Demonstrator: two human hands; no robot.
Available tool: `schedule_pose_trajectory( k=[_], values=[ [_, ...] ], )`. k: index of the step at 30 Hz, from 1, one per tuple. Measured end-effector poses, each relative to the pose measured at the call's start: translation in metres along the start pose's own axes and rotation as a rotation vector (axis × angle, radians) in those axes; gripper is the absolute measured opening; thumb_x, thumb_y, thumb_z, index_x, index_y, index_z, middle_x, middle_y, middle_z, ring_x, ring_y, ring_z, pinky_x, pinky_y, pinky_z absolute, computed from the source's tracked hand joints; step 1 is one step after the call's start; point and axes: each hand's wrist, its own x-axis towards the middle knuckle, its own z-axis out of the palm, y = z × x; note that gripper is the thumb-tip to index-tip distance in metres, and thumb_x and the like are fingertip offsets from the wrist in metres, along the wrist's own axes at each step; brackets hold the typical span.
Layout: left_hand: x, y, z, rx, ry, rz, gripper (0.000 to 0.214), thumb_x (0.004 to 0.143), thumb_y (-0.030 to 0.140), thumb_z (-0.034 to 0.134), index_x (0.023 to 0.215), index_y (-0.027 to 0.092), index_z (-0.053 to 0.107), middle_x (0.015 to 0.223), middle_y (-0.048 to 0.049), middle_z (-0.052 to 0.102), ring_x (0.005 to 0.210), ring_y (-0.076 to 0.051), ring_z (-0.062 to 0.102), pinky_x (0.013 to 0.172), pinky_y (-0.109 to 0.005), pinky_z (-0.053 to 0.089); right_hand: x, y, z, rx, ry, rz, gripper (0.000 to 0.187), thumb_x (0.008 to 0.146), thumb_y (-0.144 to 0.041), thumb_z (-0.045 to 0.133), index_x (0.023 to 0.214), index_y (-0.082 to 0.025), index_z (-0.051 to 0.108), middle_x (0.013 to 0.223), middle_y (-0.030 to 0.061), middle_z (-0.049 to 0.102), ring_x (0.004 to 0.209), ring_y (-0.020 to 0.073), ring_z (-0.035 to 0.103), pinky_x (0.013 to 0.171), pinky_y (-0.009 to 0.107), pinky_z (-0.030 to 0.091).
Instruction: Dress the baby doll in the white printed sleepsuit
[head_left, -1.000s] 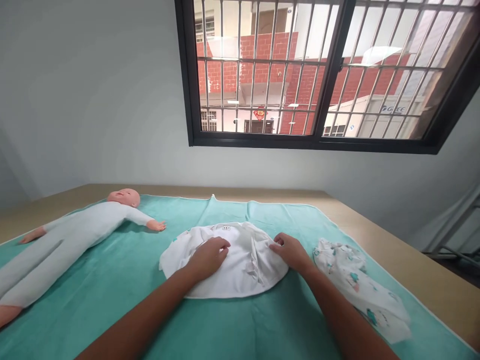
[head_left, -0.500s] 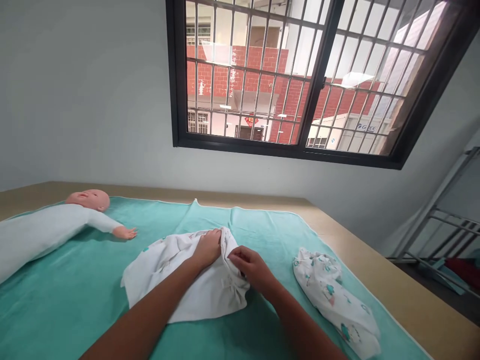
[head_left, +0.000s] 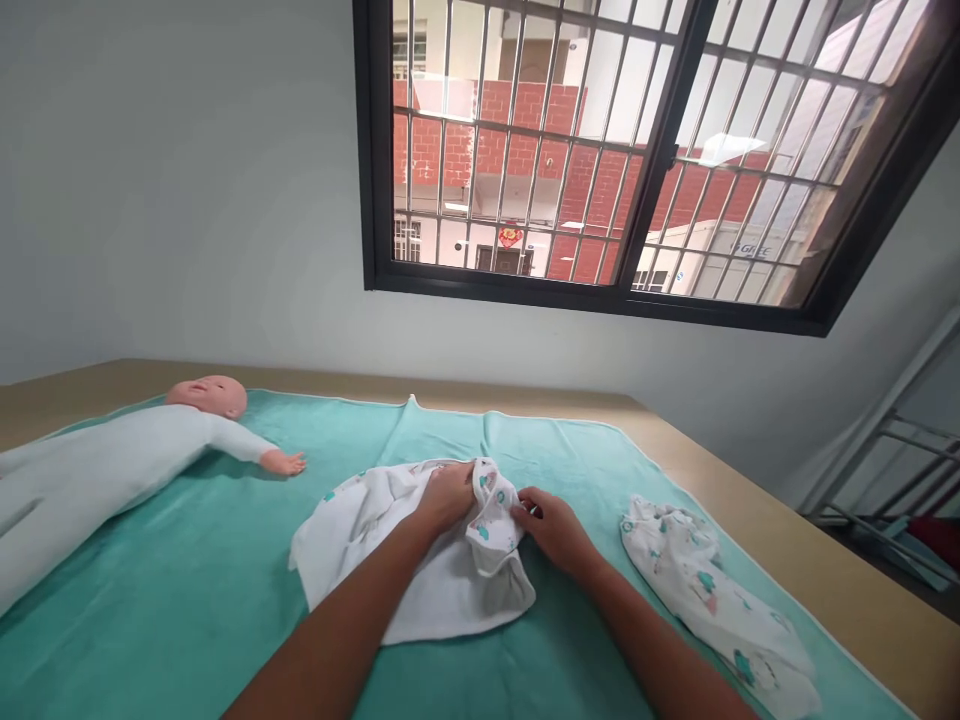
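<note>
Left hand point(head_left: 448, 496) and right hand point(head_left: 551, 526) both pinching a white baby garment point(head_left: 420, 560) on a green towel point(head_left: 187, 600), doll point(head_left: 112, 470) lying well to the left

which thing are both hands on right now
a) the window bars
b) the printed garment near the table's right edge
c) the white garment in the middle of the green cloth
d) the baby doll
c: the left hand and right hand both grip the white garment, while the doll and printed garment lie untouched.
</note>
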Motion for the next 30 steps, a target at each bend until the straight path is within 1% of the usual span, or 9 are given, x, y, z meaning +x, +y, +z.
schedule_pose_trajectory(
  k=[4,7,10,12,16,18,23,26,30],
  values=[
    [-0.002,0.002,-0.002,0.007,-0.012,0.011,0.048,0.094,0.057,0.029,0.124,0.030,0.056,0.120,-0.0049,0.067,0.110,-0.026,0.061,0.092,-0.036,0.041,0.028,0.021,-0.030,0.100,-0.156,0.040,0.028,0.078,-0.046,0.058,0.079,-0.019,0.066,0.060,-0.0031,0.057,0.059,0.0129,0.051,0.060,0.025,0.039],
    [-0.003,0.003,0.000,0.034,-0.030,0.039,0.059,0.089,0.062,0.040,0.137,0.029,0.046,0.138,-0.0076,0.055,0.127,-0.029,0.049,0.105,-0.044,0.034,0.043,0.040,-0.042,0.096,-0.033,0.094,0.031,0.078,-0.047,0.056,0.083,-0.018,0.067,0.061,-0.0021,0.057,0.058,0.0135,0.050,0.060,0.027,0.040],
    [-0.002,0.002,0.005,0.068,-0.068,0.082,0.057,0.085,0.060,0.049,0.133,0.028,0.051,0.143,-0.0085,0.051,0.133,-0.029,0.042,0.110,-0.047,0.029,0.044,0.050,-0.040,0.090,0.131,0.139,0.036,0.083,-0.049,0.048,0.090,-0.018,0.065,0.074,0.0013,0.063,0.063,0.0150,0.052,0.066,0.030,0.043],
    [-0.002,0.000,0.008,0.088,-0.080,0.091,0.055,0.087,0.059,0.048,0.131,0.027,0.053,0.145,-0.0096,0.048,0.136,-0.028,0.039,0.111,-0.047,0.027,0.039,0.047,-0.037,0.107,0.130,0.135,0.041,0.084,-0.052,0.046,0.095,-0.018,0.065,0.087,0.0041,0.066,0.068,0.0164,0.056,0.070,0.031,0.046],
    [-0.001,-0.003,0.012,0.113,-0.088,0.074,0.053,0.093,0.054,0.039,0.135,0.025,0.048,0.147,-0.0097,0.045,0.139,-0.027,0.035,0.113,-0.047,0.024,0.022,0.025,-0.041,0.100,-0.244,-0.014,0.058,0.068,-0.050,0.071,0.121,-0.028,0.061,0.123,0.0050,0.060,0.104,0.0231,0.058,0.086,0.033,0.047],
    [0.000,-0.003,0.012,0.117,-0.091,0.071,0.050,0.094,0.050,0.038,0.137,0.025,0.046,0.147,-0.0086,0.045,0.139,-0.025,0.035,0.113,-0.045,0.024,0.016,0.015,-0.045,0.046,-0.350,-0.067,0.066,0.060,-0.045,0.079,0.122,-0.031,0.061,0.128,0.0039,0.057,0.113,0.0253,0.054,0.091,0.033,0.045],
    [-0.001,-0.001,0.009,0.126,-0.084,0.084,0.046,0.094,0.045,0.039,0.135,0.026,0.046,0.145,-0.0067,0.048,0.136,-0.026,0.038,0.110,-0.045,0.029,0.019,0.022,-0.049,0.044,-0.136,0.059,0.023,0.074,-0.040,0.064,0.089,-0.024,0.072,0.076,-0.0014,0.065,0.070,0.0150,0.055,0.063,0.025,0.042],
    [-0.003,0.001,0.006,0.129,-0.081,0.099,0.045,0.094,0.044,0.041,0.135,0.027,0.045,0.141,-0.0066,0.052,0.133,-0.026,0.041,0.109,-0.045,0.031,0.025,0.038,-0.051,0.181,0.004,0.190,0.023,0.071,-0.039,0.066,0.080,-0.018,0.069,0.058,-0.0034,0.057,0.055,0.0107,0.047,0.051,0.022,0.035],
    [-0.003,0.002,0.005,0.130,-0.079,0.103,0.042,0.093,0.043,0.043,0.132,0.027,0.048,0.139,-0.0065,0.054,0.132,-0.025,0.043,0.108,-0.043,0.031,0.026,0.048,-0.055,0.556,0.050,0.353,0.035,0.073,-0.047,0.066,0.092,-0.018,0.065,0.066,0.0000,0.060,0.051,0.0098,0.049,0.044,0.021,0.037]
  ],
)
